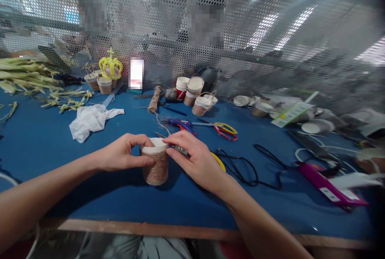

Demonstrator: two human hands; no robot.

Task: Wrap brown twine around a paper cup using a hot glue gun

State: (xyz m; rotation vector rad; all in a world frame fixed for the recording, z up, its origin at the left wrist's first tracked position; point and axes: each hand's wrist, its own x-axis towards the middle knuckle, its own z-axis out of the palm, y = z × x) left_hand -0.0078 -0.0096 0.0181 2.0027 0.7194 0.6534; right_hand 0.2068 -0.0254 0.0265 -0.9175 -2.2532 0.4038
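Note:
A paper cup (156, 170) wrapped in brown twine, with a white band below its rim, stands upright near the front of the blue table. My left hand (128, 153) grips its left wall, fingers inside the mouth and thumb outside. At the right side of the rim, my right hand (195, 158) has its thumb and index finger closed on the white band. A grey metallic object lies partly hidden under the right hand, its kind unclear. Just behind are a blue hot glue gun (180, 123) and scissors (225, 128) with yellow and red handles.
A twine bundle (155, 99) and several wrapped cups (202, 105) stand toward the back mesh. White fabric (90, 120) and green husks (27, 74) lie left. A black cable (249, 174) and a purple power strip (327, 184) lie right. The table's wooden edge (135, 228) is in front.

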